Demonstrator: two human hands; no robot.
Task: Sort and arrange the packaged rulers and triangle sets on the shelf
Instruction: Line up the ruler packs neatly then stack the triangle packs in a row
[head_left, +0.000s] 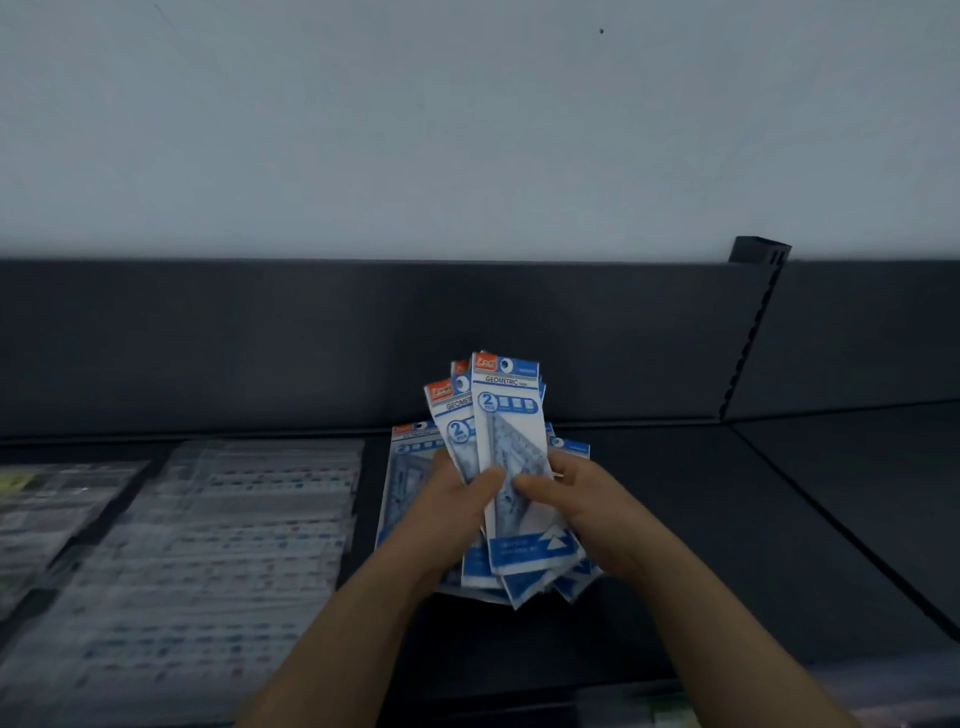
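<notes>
Both hands hold a fanned bundle of blue-and-white triangle set packs (511, 415) upright over the dark shelf (727, 519). My left hand (457, 504) grips the bundle from the left, thumb across the front pack. My right hand (576, 493) grips it from the right, thumb on the same pack. More triangle set packs (402, 467) lie flat on the shelf behind and under the bundle, partly hidden by my hands. Clear packaged rulers (218, 545) lie in a flat stack to the left.
A second stack of clear packages (47, 514) sits at the far left. The shelf's dark back panel (311, 343) rises behind, with a slotted upright post (748, 338) at right. Bare shelf surface extends to the right.
</notes>
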